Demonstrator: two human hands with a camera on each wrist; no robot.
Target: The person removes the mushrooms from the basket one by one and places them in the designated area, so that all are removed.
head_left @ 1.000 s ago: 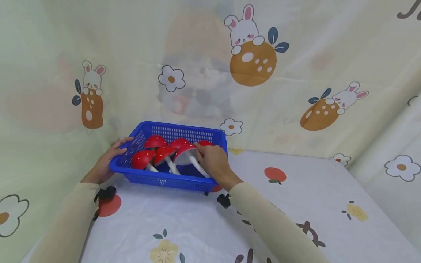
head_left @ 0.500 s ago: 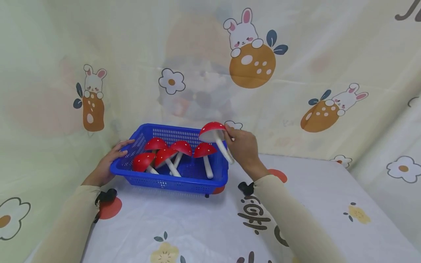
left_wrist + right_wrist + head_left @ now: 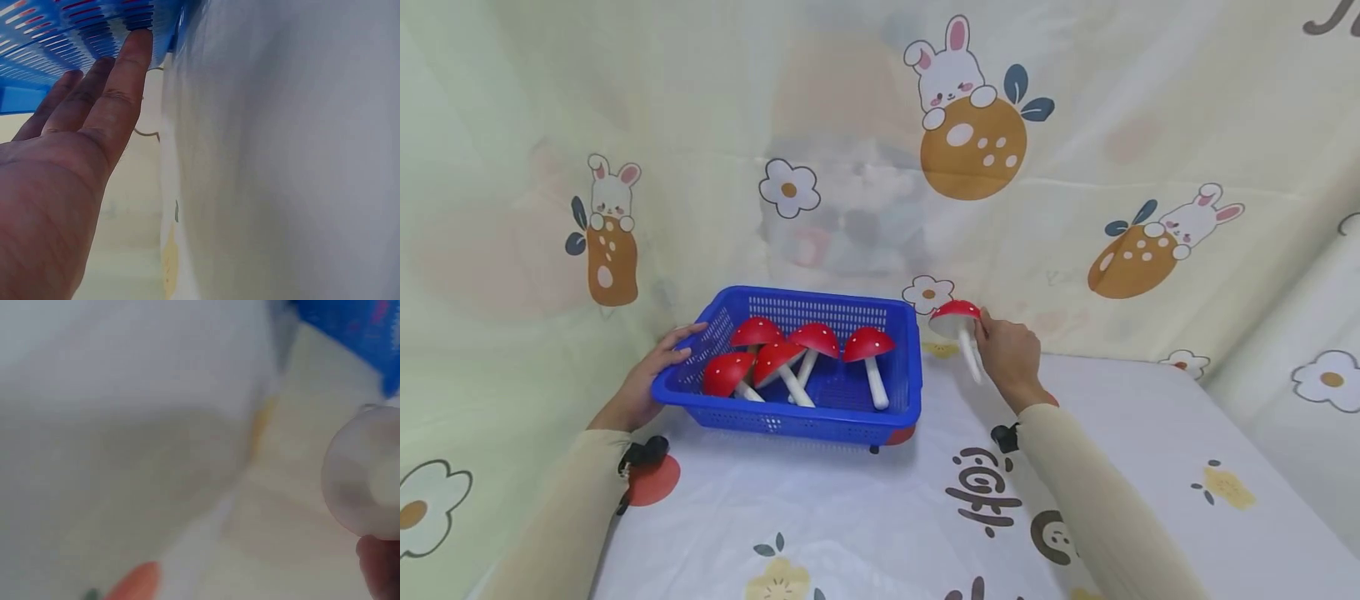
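Observation:
To the right of the basket, my right hand (image 3: pixel 1013 357) pinches a toy mushroom (image 3: pixel 957 315) near its cap. The mushroom has a red cap with white dots and a white stem slanting down, and is raised above the table. In the right wrist view its pale cap underside (image 3: pixel 351 481) shows beside a fingertip. A blue plastic basket (image 3: pixel 790 419) holds several similar mushrooms (image 3: pixel 816 337). My left hand (image 3: pixel 643 383) holds the basket's left end, with digits over the rim; in the left wrist view, fingers (image 3: pixel 119 94) lie against the slotted outer wall.
A white patterned cloth covers the table (image 3: pixel 850 508). Behind the basket hangs a cream curtain (image 3: pixel 850 100) printed with rabbits and flowers; more cloth closes off the left and right sides. Table surface extends to the right of the basket.
My right hand has lifted one mushroom out of the basket, over its right end, then moved right and lowered a little. The left hand and the basket have stayed put.

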